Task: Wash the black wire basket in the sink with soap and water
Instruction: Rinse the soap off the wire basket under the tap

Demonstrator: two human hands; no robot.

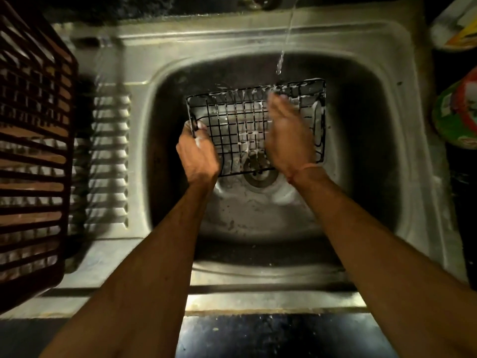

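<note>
wire basket (240, 125) at frame centre, held over sink (387, 151) drain; left hand (197, 153) grips its rim, right hand (289, 135) flat on mesh. light, stiff, soapy-slick; best held by rim w/ firm grip

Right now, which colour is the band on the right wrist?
Orange-red: a thin thread band round the right wrist, clearest in the head view.

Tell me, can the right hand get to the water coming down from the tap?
Probably yes. The right hand lies open on the wire basket, and the water stream falls just beyond its fingertips with nothing between them.
</note>
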